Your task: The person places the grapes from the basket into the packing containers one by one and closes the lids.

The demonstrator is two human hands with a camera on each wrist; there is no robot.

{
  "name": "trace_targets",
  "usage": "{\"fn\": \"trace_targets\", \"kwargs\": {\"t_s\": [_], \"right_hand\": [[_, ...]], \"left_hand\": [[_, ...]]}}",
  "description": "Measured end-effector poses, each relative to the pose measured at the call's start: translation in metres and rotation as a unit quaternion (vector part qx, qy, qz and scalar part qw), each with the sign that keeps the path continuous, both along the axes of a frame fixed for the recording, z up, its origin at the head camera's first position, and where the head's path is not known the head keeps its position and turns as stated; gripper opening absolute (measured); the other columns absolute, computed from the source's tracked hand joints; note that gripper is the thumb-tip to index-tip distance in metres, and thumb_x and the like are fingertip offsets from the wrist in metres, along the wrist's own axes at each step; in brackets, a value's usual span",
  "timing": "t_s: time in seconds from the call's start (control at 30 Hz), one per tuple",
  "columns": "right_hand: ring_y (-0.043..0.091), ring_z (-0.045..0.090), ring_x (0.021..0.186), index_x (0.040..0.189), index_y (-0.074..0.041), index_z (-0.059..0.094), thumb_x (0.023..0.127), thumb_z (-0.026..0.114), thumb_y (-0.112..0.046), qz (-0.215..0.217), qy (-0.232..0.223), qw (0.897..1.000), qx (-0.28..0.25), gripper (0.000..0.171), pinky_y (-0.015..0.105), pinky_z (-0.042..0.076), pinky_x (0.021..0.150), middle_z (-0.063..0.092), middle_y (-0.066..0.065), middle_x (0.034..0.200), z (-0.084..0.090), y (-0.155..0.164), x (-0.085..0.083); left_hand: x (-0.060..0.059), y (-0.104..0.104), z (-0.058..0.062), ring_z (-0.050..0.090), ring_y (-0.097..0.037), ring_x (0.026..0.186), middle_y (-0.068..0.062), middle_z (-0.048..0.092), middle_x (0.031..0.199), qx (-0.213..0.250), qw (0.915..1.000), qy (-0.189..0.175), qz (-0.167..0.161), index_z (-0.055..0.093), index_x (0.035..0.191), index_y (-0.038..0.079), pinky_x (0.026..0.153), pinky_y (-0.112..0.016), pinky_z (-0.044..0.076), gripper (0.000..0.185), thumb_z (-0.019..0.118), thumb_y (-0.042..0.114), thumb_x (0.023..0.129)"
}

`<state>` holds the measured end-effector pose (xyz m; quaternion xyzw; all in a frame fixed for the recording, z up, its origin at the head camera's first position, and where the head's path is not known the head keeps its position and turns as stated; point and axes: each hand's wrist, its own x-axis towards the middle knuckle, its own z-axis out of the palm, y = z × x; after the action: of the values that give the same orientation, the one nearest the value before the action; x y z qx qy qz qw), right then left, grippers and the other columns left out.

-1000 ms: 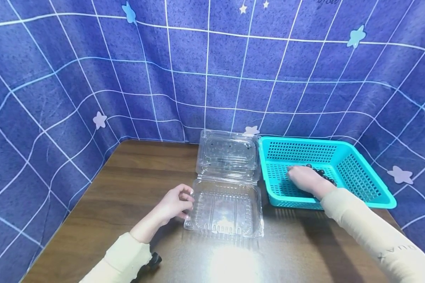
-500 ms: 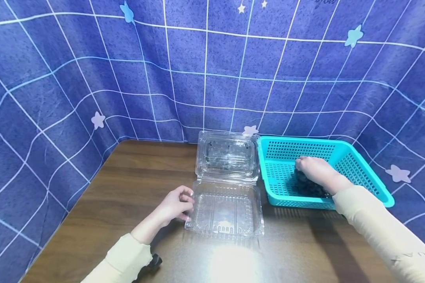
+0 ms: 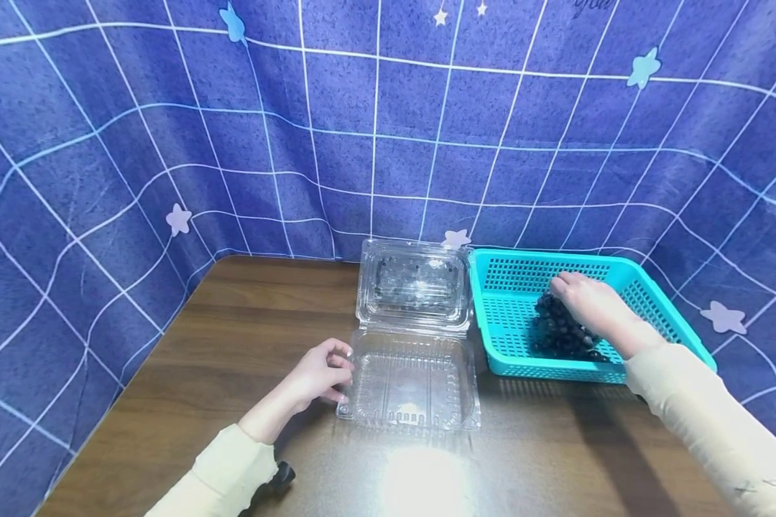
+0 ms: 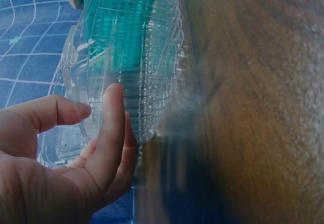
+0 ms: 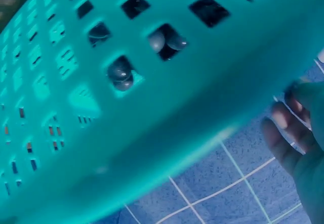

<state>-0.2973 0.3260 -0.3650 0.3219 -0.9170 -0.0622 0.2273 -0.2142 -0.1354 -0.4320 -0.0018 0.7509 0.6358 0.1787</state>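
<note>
the right hand [image 3: 588, 305] is inside the teal basket [image 3: 669, 332] at the far right of the desk [image 3: 233, 337], lying over a dark bunch of grapes [image 3: 559, 332]. the bunch sits on the basket floor toward its near side, running from far-right to near-left, and the hand covers its far end with fingers reaching down onto the berries. whether the fingers have closed round the bunch or only rest on it cannot be told from the head view; the right wrist view shows mostly the perforated basket wall [image 5: 152, 107], with a few dark berries showing through the holes.

the left hand [image 3: 320, 375] is at the near-left edge of the open clear clamshell box [image 3: 414, 380], fingers loosely curled with the tips touching the rim of the tray; the left wrist view shows the straightened fingers [image 4: 114, 127] against the ribbed plastic, holding nothing.

the clamshell lies just left of the basket, nearly touching it, its lid [image 3: 417, 287] folded open toward the far side. so the empty tray lies to the near left of the grapes, and the right hand is by far the nearer hand to them, while the left hand is on the tray's opposite side.
</note>
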Motion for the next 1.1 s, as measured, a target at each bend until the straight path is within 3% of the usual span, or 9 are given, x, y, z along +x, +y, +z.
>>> {"fn": "trace_targets", "kwargs": {"t_s": [0.17, 0.37, 0.6, 0.87, 1.1], "right_hand": [[0.033, 0.054, 0.078, 0.084, -0.003, 0.057, 0.081, 0.050, 0.003, 0.003, 0.080, 0.997, 0.011, 0.010, 0.047, 0.043, 0.057, 0.055, 0.013, 0.083, -0.002, 0.003, 0.004], [0.036, 0.051, 0.076, 0.084, 0.000, 0.056, 0.079, 0.053, 0.001, 0.018, 0.123, 0.992, -0.011, 0.007, 0.046, 0.041, 0.056, 0.054, 0.015, 0.081, -0.003, 0.009, 0.003], [0.035, 0.050, 0.070, 0.083, 0.001, 0.056, 0.065, 0.066, 0.006, 0.052, 0.138, 0.988, -0.051, 0.021, 0.044, 0.043, 0.053, 0.052, 0.014, 0.076, 0.002, 0.011, 0.004], [0.034, 0.048, 0.067, 0.082, -0.001, 0.052, 0.062, 0.070, 0.007, 0.067, 0.140, 0.986, -0.058, 0.027, 0.043, 0.040, 0.049, 0.051, 0.013, 0.076, 0.012, 0.009, 0.008], [0.034, 0.048, 0.067, 0.083, 0.000, 0.052, 0.067, 0.069, 0.005, 0.080, 0.148, 0.984, -0.053, 0.025, 0.042, 0.040, 0.050, 0.050, 0.013, 0.077, 0.020, 0.003, 0.010]], "left_hand": [[0.000, 0.000, 0.003, 0.058, -0.021, 0.075, -0.022, 0.054, 0.103, 0.001, 1.0000, -0.001, 0.001, 0.043, 0.120, -0.005, 0.059, -0.039, 0.058, 0.045, 0.056, -0.009, 0.077], [0.001, 0.001, 0.002, 0.058, -0.021, 0.074, -0.023, 0.054, 0.104, 0.002, 1.0000, -0.005, 0.002, 0.043, 0.120, -0.005, 0.059, -0.039, 0.058, 0.046, 0.056, -0.009, 0.076], [0.001, 0.001, 0.003, 0.058, -0.021, 0.074, -0.024, 0.054, 0.104, 0.003, 1.0000, -0.002, 0.002, 0.043, 0.120, -0.005, 0.059, -0.039, 0.058, 0.046, 0.055, -0.009, 0.076], [0.001, 0.001, 0.003, 0.058, -0.022, 0.074, -0.023, 0.055, 0.103, 0.002, 1.0000, 0.004, 0.003, 0.043, 0.121, -0.005, 0.058, -0.039, 0.058, 0.046, 0.056, -0.009, 0.076], [0.002, 0.002, 0.001, 0.059, -0.023, 0.075, -0.023, 0.055, 0.103, 0.003, 1.0000, 0.003, 0.006, 0.043, 0.120, -0.005, 0.058, -0.039, 0.058, 0.046, 0.056, -0.008, 0.077]]}}
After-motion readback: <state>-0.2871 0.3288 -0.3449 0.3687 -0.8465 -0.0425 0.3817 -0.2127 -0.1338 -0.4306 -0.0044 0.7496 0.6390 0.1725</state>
